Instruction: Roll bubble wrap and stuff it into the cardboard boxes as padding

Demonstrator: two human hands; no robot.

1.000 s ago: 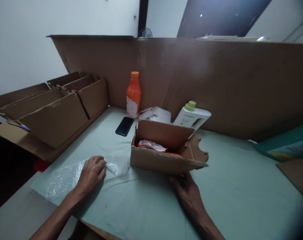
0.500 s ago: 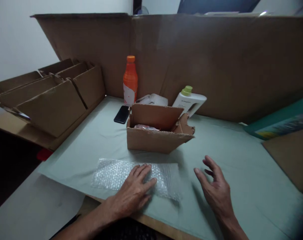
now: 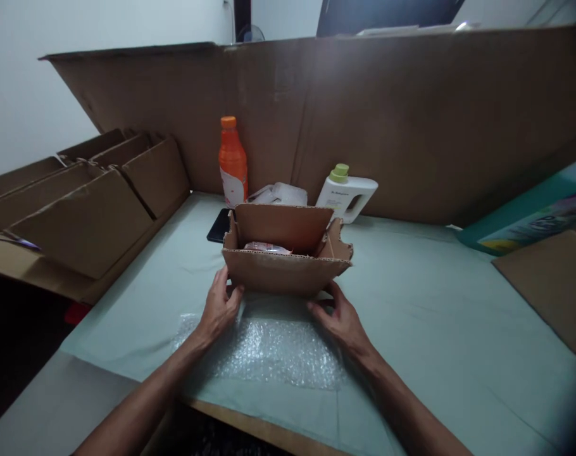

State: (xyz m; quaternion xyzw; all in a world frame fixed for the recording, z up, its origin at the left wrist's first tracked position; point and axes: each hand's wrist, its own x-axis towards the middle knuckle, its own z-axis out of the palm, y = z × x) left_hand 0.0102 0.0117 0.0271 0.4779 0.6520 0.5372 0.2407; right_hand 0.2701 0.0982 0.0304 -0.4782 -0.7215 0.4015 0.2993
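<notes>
A small open cardboard box (image 3: 283,275) stands in the middle of the table with its flaps up. Inside it lies a packet in clear, shiny wrapping (image 3: 268,247), only partly visible over the near wall. My left hand (image 3: 221,301) grips the box's lower left corner, thumb on the near side. At the lower right corner, my right hand (image 3: 339,315) holds the box, its fingertips partly hidden behind the wall. Just in front, a flat sheet of bubble wrap (image 3: 273,358) lies between my forearms.
Behind the box stand an orange bottle (image 3: 233,164), a white jug with a green cap (image 3: 347,193) and a whitish plastic bundle (image 3: 288,194). A black phone (image 3: 219,227) lies beside them. Divided cardboard bins (image 3: 83,221) are at left, a green bottle (image 3: 530,212) at right.
My left hand has left the bubble wrap and moved forward to the box's left corner. My right hand has come in from the right to its other corner. The view has shifted slightly.
</notes>
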